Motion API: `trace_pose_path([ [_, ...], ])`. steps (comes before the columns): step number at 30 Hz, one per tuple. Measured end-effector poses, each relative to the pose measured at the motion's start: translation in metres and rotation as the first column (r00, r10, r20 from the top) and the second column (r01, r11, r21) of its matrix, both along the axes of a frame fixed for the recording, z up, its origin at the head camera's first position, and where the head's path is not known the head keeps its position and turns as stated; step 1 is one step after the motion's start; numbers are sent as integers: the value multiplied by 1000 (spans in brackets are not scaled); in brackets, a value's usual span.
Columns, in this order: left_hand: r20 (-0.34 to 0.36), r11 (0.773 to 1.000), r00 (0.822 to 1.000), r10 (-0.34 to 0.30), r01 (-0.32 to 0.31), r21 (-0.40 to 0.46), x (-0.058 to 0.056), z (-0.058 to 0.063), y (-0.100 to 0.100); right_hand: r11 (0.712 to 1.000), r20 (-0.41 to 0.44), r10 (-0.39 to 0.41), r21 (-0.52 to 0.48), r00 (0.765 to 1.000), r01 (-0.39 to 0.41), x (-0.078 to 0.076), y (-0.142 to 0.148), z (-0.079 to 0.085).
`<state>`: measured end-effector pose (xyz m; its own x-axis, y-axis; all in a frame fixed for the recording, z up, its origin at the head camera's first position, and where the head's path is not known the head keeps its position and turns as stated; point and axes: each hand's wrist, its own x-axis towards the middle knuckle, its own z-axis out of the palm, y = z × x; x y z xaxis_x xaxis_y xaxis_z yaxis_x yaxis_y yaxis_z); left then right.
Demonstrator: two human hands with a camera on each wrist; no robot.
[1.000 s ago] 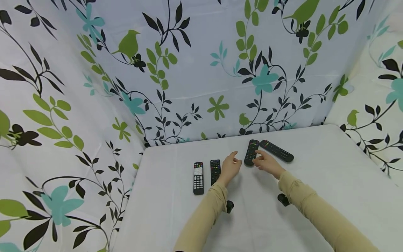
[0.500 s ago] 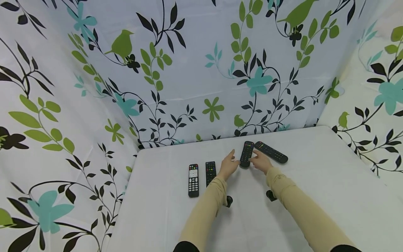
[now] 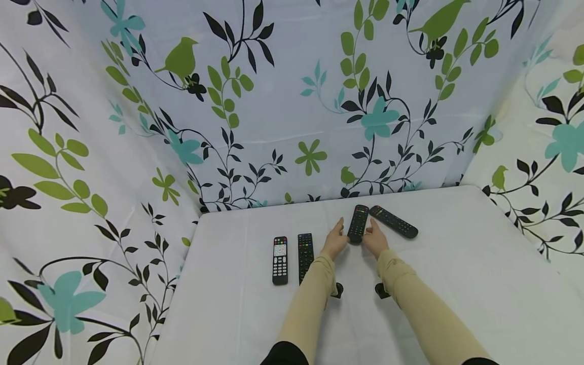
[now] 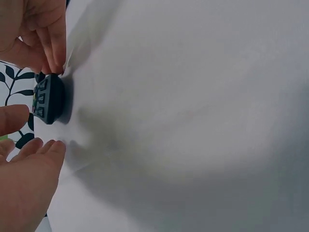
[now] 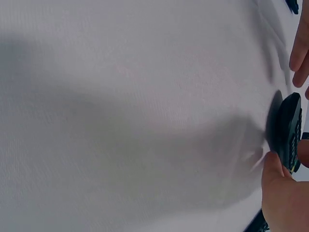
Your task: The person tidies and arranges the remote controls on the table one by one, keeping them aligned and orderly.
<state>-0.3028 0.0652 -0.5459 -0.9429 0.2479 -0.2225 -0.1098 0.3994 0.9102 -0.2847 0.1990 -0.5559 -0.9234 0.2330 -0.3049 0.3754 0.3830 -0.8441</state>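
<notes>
A black remote control lies on the white table between my hands, its far end tilted slightly right. My right hand touches its right side near the close end; the left wrist view shows the right fingertips against the side of the remote. On the other side my left hand stands with fingers extended, a small gap between its fingertips and the remote. The right wrist view has the remote at the right edge, with the right thumb close over it.
A second black remote lies slanted just to the right. Two more remotes lie to the left, one with pale buttons and one dark, partly behind the left sleeve. Patterned cloth hangs behind the table.
My right hand has come left and down to the remote's right side. The left hand has drawn closer to the remote's left side. The remotes lie about as before.
</notes>
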Motion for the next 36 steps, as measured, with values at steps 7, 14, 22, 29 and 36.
trace_pose_path([
  [7, -23, 1000, 1000, -10, 10, 3, 6, -7, 7, 998, -21, -55, -17, 998, 55, 5, -4, -6],
  [14, -50, 997, 998, 50, -52, -51, 11, -2, 11, 997, -21, -59, 56, 998, 60, 8, -11, 2],
  [22, -13, 993, 998, 62, -63, -104, 16, -1, 6, 997, 13, 6, 72, 1000, -6, 16, -11, 3],
  [29, -59, 996, 998, 20, -25, -89, 19, -4, 2, 992, 13, 101, 73, 995, -102, 16, -5, -6],
  [36, -35, 997, 997, 61, -63, -49, 24, -7, -3, 971, 6, 188, 151, 982, -187, 18, -6, -8],
])
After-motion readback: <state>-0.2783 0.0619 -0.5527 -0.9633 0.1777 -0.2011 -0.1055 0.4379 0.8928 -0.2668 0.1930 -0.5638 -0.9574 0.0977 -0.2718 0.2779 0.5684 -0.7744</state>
